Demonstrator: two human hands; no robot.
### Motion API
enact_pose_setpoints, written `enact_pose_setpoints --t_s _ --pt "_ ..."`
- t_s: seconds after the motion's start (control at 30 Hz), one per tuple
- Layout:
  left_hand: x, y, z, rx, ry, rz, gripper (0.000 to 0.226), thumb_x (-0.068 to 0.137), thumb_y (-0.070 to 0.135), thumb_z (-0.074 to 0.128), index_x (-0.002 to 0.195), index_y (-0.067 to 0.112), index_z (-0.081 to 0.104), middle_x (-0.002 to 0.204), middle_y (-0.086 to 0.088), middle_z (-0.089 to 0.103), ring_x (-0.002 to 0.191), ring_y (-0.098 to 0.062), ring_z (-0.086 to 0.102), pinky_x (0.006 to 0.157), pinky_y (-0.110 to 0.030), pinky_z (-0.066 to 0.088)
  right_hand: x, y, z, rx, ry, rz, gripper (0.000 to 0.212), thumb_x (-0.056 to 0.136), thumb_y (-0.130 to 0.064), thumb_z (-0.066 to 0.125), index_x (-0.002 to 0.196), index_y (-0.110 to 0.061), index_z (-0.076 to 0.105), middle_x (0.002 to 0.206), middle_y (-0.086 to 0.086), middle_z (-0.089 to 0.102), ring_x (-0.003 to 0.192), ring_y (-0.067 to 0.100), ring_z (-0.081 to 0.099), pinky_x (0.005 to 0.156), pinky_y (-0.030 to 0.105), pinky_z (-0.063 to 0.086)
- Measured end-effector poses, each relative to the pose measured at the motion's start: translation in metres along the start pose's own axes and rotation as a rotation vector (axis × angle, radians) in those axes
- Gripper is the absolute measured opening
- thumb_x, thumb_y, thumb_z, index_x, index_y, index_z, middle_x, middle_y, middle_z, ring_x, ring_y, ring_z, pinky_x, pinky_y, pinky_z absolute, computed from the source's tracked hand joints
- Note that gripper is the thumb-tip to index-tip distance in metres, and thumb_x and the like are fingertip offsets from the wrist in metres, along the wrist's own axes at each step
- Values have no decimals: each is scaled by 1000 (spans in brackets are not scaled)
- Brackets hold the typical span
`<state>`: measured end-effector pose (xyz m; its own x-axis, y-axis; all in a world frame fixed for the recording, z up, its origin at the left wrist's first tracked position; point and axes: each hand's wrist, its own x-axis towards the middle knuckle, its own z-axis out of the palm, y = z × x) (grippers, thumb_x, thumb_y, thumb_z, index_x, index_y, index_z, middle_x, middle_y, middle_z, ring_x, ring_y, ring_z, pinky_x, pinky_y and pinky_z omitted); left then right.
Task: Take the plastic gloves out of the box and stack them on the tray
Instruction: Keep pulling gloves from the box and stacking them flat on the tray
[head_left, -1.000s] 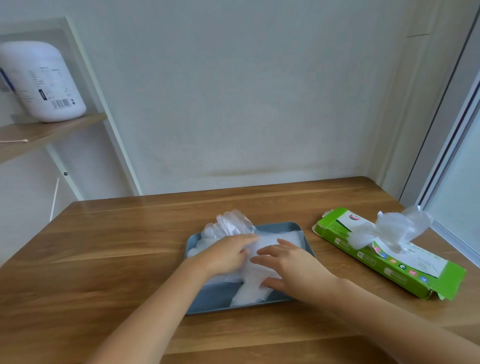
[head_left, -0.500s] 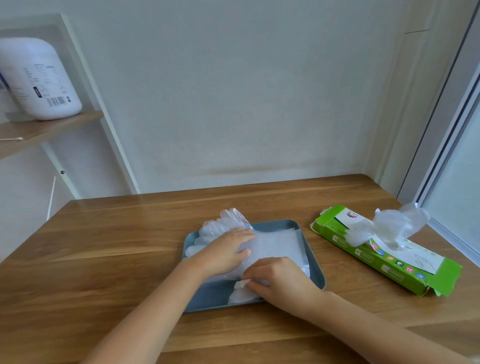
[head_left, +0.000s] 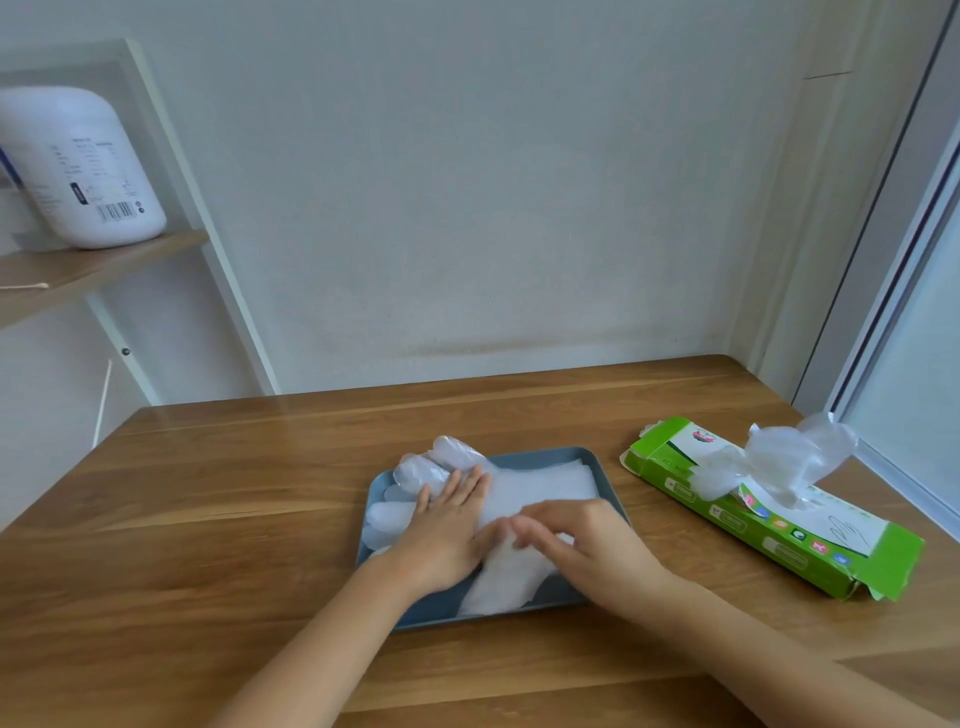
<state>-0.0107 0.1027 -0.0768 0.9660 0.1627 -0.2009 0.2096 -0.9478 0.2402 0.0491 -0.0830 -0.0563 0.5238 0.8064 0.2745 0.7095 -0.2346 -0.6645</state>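
- Gloves (head_left: 540, 486) stacked in tray (head_left: 545, 453), lower centre.
- Left hand (head_left: 447, 525) flat, fingers straight, pressing gloves.
- Right hand (head_left: 592, 551) on gloves; fingers blurred, grasp cannot be told.
- Box (head_left: 753, 525), lower right.

The tray (head_left: 550, 452) sits mid-table (head_left: 234, 519). The gloves (head_left: 540, 483) lie stacked in the tray, overhanging its left rim. The left hand (head_left: 447, 530) and right hand (head_left: 587, 551) rest on the gloves. The box (head_left: 727, 519) lies right of the tray, apart from it.

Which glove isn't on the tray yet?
The crumpled clear glove poking up from the slot of the green box; the other gloves lie flat in the blue tray under the left hand and right hand.
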Motion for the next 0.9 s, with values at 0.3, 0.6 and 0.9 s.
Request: enact_pose_setpoints --t_s 0.3,0.6,0.9 --pt "-12 15 -6 -91 96 1 63 104 44 25 154 16 -2 162 2 -8 147 -8 -12 118 -31 -11 8 17 -8 -528 -396 221 78 86 -71 22 152 -31 7 161 1 -2 148 17 -5 118 33 -2" --pt "-29 -1 -15 -11 -183 -201 120 73 81 52 150 27 -23 155 -1 -34 143 -24 -29 114 -56 -13 17 18 -8 -644 -580 311 102 72 -86 33 147 -40 -18 156 8 -25 143 35 -19 117 46 -3" --pt "-32 21 -51 28 -176 -273 108 73 75 61 153 18 16 154 -8 30 135 -26 35 105 -33 35 12 1 -37 -482 -264 230 72 87 -65 44 146 -26 33 152 3 31 143 23 20 117 41 8"
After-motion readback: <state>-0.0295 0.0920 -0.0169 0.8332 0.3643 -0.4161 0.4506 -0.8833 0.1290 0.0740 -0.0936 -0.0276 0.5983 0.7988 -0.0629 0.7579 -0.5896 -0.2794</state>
